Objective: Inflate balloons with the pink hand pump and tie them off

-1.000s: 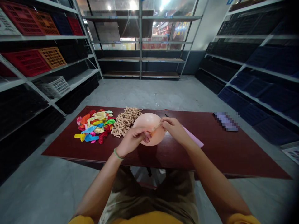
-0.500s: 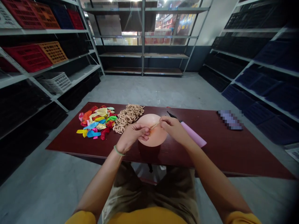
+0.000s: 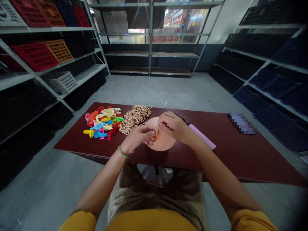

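An inflated peach balloon (image 3: 166,142) is in front of me, just above the table's near half, with its neck side turned up toward my hands. My left hand (image 3: 141,136) is closed, thumb and fingers pinching the balloon at its darker orange neck. A thin tan strip (image 3: 157,129), which looks like the stretched neck, rises between the two hands. My right hand (image 3: 174,126) curls over the balloon's top right, its fingertips closed at the upper end of that strip. The fingers partly hide the neck.
On the dark red table (image 3: 240,154) lie flat coloured balloons (image 3: 103,122) and a heap of beige, worm-like pieces (image 3: 136,117). A pink cylinder (image 3: 202,136) with a black end lies right of the balloon. Further right is a blurred flat object (image 3: 242,123). Shelves with crates (image 3: 33,56) stand around.
My right hand has rolled over and moved slightly closer to the left, turning the tan strip from slanted to nearly upright. The view has shifted a little. My left hand keeps its pinch.
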`<state>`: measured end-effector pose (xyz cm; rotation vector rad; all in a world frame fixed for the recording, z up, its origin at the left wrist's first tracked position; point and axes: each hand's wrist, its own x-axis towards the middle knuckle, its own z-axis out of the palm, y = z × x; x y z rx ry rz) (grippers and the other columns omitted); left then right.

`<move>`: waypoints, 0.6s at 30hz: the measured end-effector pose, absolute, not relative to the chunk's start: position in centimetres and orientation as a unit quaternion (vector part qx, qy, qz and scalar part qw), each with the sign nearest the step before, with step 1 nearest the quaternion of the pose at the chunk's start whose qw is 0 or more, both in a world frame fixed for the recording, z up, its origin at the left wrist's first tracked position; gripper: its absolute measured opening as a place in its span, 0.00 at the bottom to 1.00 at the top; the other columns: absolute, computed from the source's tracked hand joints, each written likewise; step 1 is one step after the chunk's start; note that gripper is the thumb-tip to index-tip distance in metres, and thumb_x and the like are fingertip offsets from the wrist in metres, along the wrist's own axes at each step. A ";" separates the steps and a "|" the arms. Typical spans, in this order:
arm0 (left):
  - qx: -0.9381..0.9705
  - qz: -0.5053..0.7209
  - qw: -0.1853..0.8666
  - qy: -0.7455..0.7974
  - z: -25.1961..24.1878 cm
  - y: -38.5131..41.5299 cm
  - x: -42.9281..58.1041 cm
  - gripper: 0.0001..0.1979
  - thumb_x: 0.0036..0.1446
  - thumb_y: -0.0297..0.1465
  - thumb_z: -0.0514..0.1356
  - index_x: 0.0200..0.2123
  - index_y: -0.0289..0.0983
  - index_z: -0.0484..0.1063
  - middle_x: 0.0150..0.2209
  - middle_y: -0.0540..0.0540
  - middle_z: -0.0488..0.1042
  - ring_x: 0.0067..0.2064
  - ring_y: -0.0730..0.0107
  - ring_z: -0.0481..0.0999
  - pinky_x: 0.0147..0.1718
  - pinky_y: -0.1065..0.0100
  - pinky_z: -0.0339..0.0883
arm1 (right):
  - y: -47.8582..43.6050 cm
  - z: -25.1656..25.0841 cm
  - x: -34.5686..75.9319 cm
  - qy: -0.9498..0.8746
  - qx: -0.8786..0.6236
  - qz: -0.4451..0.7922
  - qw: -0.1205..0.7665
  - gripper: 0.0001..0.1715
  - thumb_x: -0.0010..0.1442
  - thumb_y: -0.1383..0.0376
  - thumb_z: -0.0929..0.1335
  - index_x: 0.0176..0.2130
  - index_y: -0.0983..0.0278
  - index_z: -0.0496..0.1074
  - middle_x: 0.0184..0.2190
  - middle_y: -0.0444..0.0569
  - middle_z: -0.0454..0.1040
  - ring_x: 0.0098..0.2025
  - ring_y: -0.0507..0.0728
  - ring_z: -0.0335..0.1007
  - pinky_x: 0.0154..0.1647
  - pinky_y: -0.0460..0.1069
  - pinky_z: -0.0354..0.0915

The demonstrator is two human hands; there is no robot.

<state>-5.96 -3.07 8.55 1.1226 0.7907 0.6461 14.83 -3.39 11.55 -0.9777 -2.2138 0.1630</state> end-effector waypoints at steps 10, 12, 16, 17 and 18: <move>0.398 0.324 0.792 0.331 7.6 -3.1 -6.4 0.16 0.50 0.36 0.70 0.35 0.33 0.72 0.26 0.50 0.74 0.22 0.81 0.72 0.24 0.78 0.68 | -3.3 10.1 15.0 -0.733 -0.471 0.221 0.438 0.06 0.60 0.64 0.66 0.36 0.61 0.74 0.41 0.48 0.74 0.43 0.55 0.70 0.42 0.51 0.66; 0.406 0.313 0.795 0.326 7.6 -3.1 -6.1 0.16 0.50 0.37 0.70 0.34 0.32 0.72 0.26 0.50 0.74 0.22 0.81 0.72 0.23 0.78 0.68 | -3.3 10.2 14.6 -0.711 -0.488 0.244 0.443 0.05 0.59 0.64 0.66 0.36 0.61 0.74 0.38 0.47 0.75 0.42 0.55 0.71 0.42 0.50 0.65; 0.433 0.297 0.784 0.331 8.0 -3.2 -5.5 0.17 0.50 0.38 0.70 0.35 0.32 0.73 0.26 0.50 0.74 0.22 0.80 0.72 0.24 0.77 0.68 | -3.4 10.6 13.4 -0.717 -0.484 0.270 0.423 0.06 0.62 0.65 0.65 0.38 0.60 0.71 0.35 0.44 0.75 0.38 0.53 0.70 0.41 0.49 0.63; 0.441 0.296 0.779 0.334 8.0 -3.3 -5.4 0.17 0.49 0.38 0.70 0.35 0.33 0.73 0.26 0.50 0.73 0.22 0.80 0.72 0.24 0.77 0.68 | -3.5 10.8 13.1 -0.727 -0.477 0.267 0.414 0.06 0.63 0.65 0.64 0.39 0.60 0.71 0.35 0.44 0.75 0.37 0.53 0.70 0.41 0.49 0.63; 0.449 0.295 0.774 0.336 8.1 -3.3 -5.4 0.17 0.49 0.38 0.70 0.35 0.33 0.72 0.25 0.51 0.73 0.22 0.80 0.72 0.24 0.77 0.68 | -3.5 10.8 12.8 -0.738 -0.475 0.255 0.406 0.06 0.63 0.65 0.63 0.39 0.60 0.70 0.35 0.43 0.75 0.38 0.54 0.69 0.41 0.49 0.62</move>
